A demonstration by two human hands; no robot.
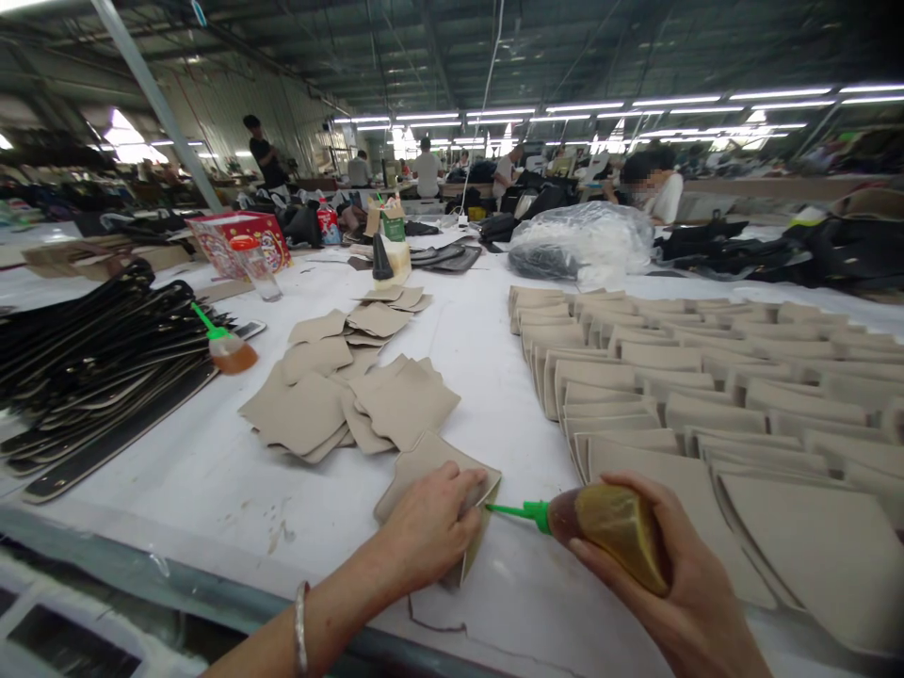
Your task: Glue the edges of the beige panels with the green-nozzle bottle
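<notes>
My right hand [678,556] is wrapped round a glue bottle [607,527] with amber liquid inside, tipped on its side. Its thin green nozzle [519,510] points left and meets the edge of a beige panel [416,461]. That panel lies on the white table under my left hand [434,518], whose fingers are closed on its right edge. The panel's underside shows along that edge, folded or tilted up. Just beyond is a loose pile of similar beige pieces [311,414]. To the right, many beige pieces [713,405] stand in overlapping rows.
A stack of black strips [105,367] lies at the left, with a second green-tipped bottle [230,350] beside it. Farther back are a clear jar [260,273], a red patterned box [212,243] and a plastic-wrapped bundle [583,240]. Several people work in the background.
</notes>
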